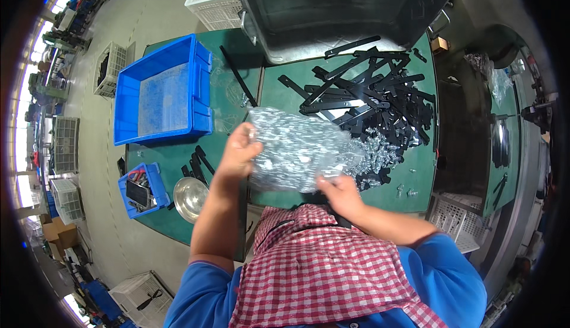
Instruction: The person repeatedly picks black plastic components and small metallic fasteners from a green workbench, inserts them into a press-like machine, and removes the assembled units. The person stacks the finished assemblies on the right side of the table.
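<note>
The clear plastic bag (294,150) of small metal parts is held between the hands above the bench (409,179), its long axis running left to right — neither hand nearer. The left hand (238,153) has its fingers clamped on the left edge; the right hand's (343,196) pinch the near right corner — loose springs (381,153) heap rightward.

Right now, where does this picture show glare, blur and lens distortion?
Head view: glints speckle the clear plastic bag of metal parts, which looks smeared, probably by motion; head view: the pile of flat black strips looks crisper; head view: edges of the green table bow, and black fills the corners.
</note>
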The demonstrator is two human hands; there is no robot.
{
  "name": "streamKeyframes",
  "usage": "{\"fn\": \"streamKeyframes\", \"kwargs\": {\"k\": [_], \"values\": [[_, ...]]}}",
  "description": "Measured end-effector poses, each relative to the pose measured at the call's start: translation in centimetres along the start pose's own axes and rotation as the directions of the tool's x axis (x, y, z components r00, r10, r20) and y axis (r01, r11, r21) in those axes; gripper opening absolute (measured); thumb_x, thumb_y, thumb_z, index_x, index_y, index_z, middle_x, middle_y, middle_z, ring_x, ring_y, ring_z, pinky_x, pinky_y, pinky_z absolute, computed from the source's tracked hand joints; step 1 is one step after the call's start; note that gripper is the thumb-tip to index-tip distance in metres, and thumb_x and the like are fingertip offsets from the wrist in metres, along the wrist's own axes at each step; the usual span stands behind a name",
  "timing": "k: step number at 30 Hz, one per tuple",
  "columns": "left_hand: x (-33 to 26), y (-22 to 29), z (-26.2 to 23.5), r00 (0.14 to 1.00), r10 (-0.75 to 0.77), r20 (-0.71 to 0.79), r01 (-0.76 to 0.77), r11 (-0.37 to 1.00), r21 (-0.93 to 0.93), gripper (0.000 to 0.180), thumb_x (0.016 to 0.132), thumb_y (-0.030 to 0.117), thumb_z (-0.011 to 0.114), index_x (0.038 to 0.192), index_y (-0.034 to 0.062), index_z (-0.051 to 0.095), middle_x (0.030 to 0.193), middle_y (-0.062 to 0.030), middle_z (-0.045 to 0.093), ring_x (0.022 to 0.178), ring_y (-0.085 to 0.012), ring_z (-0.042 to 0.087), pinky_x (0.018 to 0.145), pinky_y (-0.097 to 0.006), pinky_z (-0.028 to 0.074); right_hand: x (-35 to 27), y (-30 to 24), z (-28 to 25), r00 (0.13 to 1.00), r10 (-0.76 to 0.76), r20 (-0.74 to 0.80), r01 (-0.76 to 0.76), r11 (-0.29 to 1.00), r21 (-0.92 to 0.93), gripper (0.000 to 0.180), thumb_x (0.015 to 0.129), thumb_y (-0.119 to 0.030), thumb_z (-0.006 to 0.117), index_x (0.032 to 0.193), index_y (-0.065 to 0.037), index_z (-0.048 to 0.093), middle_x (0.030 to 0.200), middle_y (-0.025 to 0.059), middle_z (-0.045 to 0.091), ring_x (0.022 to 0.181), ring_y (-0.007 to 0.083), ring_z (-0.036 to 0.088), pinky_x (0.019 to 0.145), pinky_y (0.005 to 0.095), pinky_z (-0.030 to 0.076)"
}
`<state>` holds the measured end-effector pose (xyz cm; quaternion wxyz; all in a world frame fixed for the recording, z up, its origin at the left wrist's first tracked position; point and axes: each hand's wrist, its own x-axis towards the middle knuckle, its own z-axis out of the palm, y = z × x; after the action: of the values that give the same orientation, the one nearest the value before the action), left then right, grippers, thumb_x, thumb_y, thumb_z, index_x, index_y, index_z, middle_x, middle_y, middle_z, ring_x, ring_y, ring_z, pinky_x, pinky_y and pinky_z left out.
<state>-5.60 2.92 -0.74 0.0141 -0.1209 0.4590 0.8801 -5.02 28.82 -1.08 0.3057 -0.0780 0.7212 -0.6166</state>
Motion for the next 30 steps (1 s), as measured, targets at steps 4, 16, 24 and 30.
{"fn": "streamKeyframes", "kwargs": {"k": [4,16,24,30], "values": [[-0.4,1.3,-8.2,0.984,-0.012,-0.175,0.107,0.833,0.543,0.022,0.072,0.003,0.062,0.089,0.0072,0.049,0.085,-0.0006,0.056,0.077,-0.0102,0.052,0.068,-0.028,0.042,4.4,3.5,4.9,0.957,-0.264,0.121,0.282,0.945,-0.166,0.021,0.085,-0.02,0.059,0.087,0.001,0.062,0.079,0.0189,0.062,0.071,0.036,0.059,0.066,0.0382,0.047],[12.2,1.0,-5.8,0.922,0.089,-0.376,0.386,-0.263,0.884,0.05,0.086,0.036,0.053,0.118,-0.0007,0.041,0.106,-0.0268,0.058,0.102,-0.0398,0.056,0.086,-0.045,0.044,4.9,2.7,5.9,0.821,-0.029,0.57,0.247,0.918,-0.309,0.027,0.085,-0.023,0.054,0.1,-0.001,0.059,0.101,0.0196,0.062,0.094,0.037,0.058,0.082,0.0421,0.046],[14.4,-0.1,-11.3,0.968,-0.088,-0.237,0.209,-0.246,0.947,0.036,0.088,0.031,0.049,0.108,0.0012,0.047,0.108,-0.025,0.058,0.104,-0.0411,0.053,0.087,-0.045,0.042,-2.1,5.4,-6.6,0.983,0.111,0.147,-0.092,0.987,-0.128,0.025,0.088,-0.015,0.054,0.109,-0.003,0.06,0.096,0.0094,0.067,0.089,0.0166,0.063,0.08,0.0282,0.048],[12.8,0.0,-7.0,0.95,-0.258,-0.173,0.057,-0.402,0.914,0.04,0.087,0.032,0.052,0.108,-0.0019,0.047,0.107,-0.0283,0.057,0.105,-0.0409,0.053,0.088,-0.045,0.042,-6.9,6.6,-9.1,0.956,0.186,-0.228,-0.169,0.981,0.09,0.022,0.089,-0.01,0.053,0.106,0.002,0.059,0.093,0.0093,0.066,0.089,0.0136,0.061,0.08,0.0271,0.047]]}}
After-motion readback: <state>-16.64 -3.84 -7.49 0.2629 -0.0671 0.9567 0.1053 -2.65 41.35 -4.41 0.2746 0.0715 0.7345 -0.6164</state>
